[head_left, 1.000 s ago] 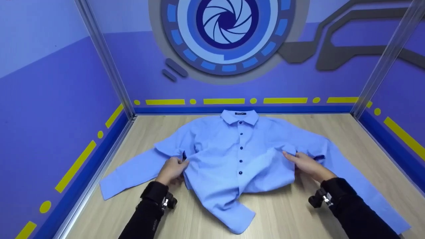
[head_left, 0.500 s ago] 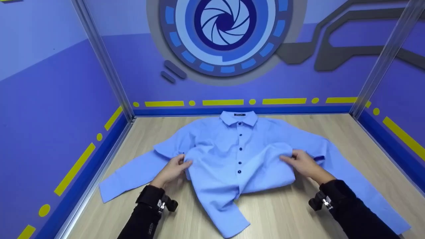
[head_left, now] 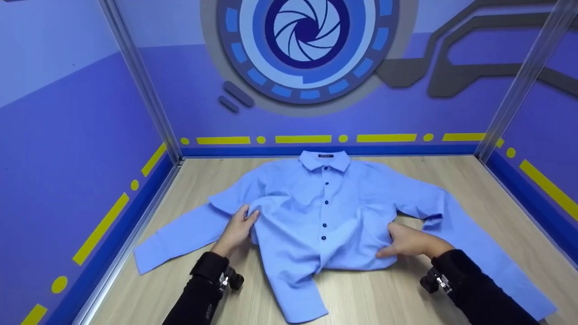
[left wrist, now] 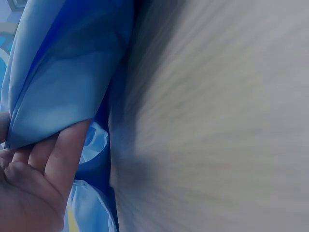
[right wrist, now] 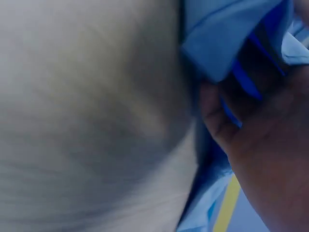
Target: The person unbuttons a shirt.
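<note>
A light blue button-up shirt (head_left: 293,198) lies front side up, its collar at the far edge and dark buttons down the middle. My left hand (head_left: 235,230) pinches its left side, thumb on top; the left wrist view has the fingers of that hand (left wrist: 38,188) beneath the cloth (left wrist: 63,92). On the opposite side, my right hand (head_left: 411,240) holds the edge near the lower corner, thumb over the fabric. Several right fingers (right wrist: 217,113) reach under the shirt (right wrist: 227,38) in the right wrist view. The lower left part of the shirt is creased and trails toward me.
The wooden table (head_left: 361,298) is bounded by blue-purple panels with yellow dashes. One sleeve (head_left: 180,234) stretches out at left. The other sleeve (head_left: 492,253) runs down the right side, beneath my right forearm (head_left: 483,289).
My right hand has moved down along the shirt's right side, nearer to me. The trailing lower part of the shirt has swung left. My left hand has shifted only slightly and keeps its hold.
</note>
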Demonstrator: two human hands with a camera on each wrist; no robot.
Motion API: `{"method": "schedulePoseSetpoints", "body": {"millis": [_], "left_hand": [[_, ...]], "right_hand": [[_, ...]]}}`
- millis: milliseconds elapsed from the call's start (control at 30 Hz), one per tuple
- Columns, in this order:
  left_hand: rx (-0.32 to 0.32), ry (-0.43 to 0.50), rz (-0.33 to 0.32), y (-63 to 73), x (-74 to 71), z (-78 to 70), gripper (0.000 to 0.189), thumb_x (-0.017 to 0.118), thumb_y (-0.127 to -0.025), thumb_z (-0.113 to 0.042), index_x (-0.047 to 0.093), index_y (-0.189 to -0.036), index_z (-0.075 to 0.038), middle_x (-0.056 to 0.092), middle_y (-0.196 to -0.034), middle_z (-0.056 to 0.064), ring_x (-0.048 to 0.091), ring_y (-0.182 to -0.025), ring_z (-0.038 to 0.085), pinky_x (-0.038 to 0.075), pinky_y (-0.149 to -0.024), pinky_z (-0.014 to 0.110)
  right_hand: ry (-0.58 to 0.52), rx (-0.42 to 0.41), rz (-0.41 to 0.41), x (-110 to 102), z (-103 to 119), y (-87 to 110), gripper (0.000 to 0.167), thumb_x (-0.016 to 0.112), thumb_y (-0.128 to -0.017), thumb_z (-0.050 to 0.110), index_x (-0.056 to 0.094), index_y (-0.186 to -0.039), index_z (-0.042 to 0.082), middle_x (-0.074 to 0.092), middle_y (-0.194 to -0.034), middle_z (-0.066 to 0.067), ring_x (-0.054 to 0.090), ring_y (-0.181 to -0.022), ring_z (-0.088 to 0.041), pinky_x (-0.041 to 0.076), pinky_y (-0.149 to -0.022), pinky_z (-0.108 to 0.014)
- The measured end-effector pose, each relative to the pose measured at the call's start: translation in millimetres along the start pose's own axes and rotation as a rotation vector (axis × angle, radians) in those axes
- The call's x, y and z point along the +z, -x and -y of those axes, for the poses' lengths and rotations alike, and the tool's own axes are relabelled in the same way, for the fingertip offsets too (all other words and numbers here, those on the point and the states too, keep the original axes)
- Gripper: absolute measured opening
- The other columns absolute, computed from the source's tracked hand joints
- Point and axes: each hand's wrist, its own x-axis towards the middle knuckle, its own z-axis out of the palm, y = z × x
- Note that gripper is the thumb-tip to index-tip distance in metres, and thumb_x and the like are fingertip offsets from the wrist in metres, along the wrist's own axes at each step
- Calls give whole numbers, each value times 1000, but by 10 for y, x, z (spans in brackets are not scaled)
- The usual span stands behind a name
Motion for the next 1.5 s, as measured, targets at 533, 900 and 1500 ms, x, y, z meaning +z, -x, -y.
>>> {"method": "schedulePoseSetpoints", "body": {"millis": [533, 900, 1500], "left_hand": [[-198, 553, 200, 26, -130, -313, 28, 32, -112, -25, 43, -125, -4, 59, -96, 4, 61, -74, 10, 54, -61, 24], [-341, 19, 408, 184, -118, 49, 54, 65, -98, -44, 52, -127, 0, 66, -100, 16, 67, -71, 25, 59, -60, 39], [-119, 642, 760, 292, -209, -139, 21, 33, -111, -21, 36, -125, -5, 68, -86, 16, 71, -62, 24, 60, -67, 51]], "right_hand": [[-772, -7, 55, -438, 181, 35, 25, 50, -107, 18, 44, -127, 4, 61, -113, -4, 63, -99, -15, 55, -81, -31], [-245, 324, 49, -238, -237, 83, 52, 78, -89, 27, 54, -119, -9, 65, -105, -21, 68, -88, -30, 60, -72, -43], [-91, 478, 263, -204, -86, 183, 46, 86, -80, 22, 47, -91, 0, 68, -66, -22, 70, -56, -29, 59, -53, -38]]}}
